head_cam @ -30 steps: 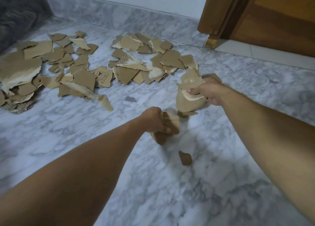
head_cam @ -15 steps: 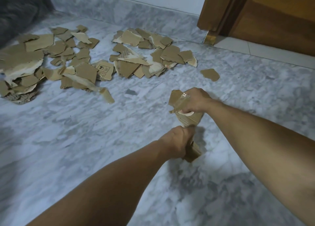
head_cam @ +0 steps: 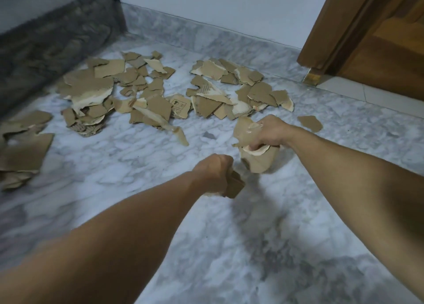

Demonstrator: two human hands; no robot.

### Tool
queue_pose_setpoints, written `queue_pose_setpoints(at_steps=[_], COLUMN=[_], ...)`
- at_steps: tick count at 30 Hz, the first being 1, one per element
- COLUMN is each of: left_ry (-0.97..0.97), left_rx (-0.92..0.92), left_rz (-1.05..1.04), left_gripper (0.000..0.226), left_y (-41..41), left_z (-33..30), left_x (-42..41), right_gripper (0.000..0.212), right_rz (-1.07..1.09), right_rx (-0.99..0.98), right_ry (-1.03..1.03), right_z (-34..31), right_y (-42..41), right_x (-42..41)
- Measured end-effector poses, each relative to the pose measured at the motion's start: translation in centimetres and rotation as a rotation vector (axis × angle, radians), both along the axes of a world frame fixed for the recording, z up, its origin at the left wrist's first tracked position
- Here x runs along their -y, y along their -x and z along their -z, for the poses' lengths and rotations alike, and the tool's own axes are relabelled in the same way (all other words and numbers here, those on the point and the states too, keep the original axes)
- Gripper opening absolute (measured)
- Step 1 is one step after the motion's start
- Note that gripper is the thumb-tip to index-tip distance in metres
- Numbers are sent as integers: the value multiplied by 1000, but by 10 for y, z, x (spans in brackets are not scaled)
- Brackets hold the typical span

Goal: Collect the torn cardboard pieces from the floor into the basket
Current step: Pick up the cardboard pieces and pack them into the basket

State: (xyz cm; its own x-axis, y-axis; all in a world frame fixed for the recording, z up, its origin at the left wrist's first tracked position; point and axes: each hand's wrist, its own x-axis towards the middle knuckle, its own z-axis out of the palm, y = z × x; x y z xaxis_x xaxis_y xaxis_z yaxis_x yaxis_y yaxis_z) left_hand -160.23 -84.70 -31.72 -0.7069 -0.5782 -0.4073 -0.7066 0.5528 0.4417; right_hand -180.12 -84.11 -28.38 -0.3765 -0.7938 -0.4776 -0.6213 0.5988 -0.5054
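The right hand (head_cam: 269, 131) has its grip closed around a crumpled bunch of cardboard pieces (head_cam: 257, 156), fingers curled down, and the left hand (head_cam: 212, 174), fisted just beside and nearer, clasps a smaller brown scrap (head_cam: 235, 186). Both forearms reach forward over bare marble floor (head_cam: 114, 166). Beyond them lie the scattered torn pieces (head_cam: 158, 92), one stray piece (head_cam: 310, 123) right, bounded by the skirting and wooden door frame (head_cam: 339, 28).

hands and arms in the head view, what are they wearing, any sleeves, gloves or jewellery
Nothing is worn on what shows. The left hand and right hand are bare, with no gloves, and no rings or watch can be seen. Both forearms are uncovered right to the picture's edge: no sleeves, bands or markings.
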Motion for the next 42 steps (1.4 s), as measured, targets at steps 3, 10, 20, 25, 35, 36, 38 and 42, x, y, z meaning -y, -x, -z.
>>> queue_pose_setpoints(at_steps=[3,10,20,25,35,36,38,42], left_ry=[61,218,352,380,115,79,26,9], left_rx=[10,113,271,466,547,556,629,653], left_rz=[-103,-411,-925,-1069,-1310,-1288,-1242,-1220], left_gripper=[38,29,39,52,56,64,73,33], left_y=[-39,-164,-351,-441,-569,-576,-586,-590], left_z=[-31,-162,-316,-330,-287,-283,-279,-290], left_x=[40,102,75,45,40,44,57,95], right_gripper=[32,67,43,35,67,70,61,20], right_rz=[-118,-367,-711,-813,-978,-976,-953,-910], right_rx=[11,101,229,343,417,408,401,374], right_ry=[10,139,317,349,268,275,307,293], right_z=[-37,-135,-253,-277,-255,-251,-244,-238], right_y=[-34,-143,-333,-450,-609,-613,-615,-589], right_x=[35,118,155,150,140,143,156,204])
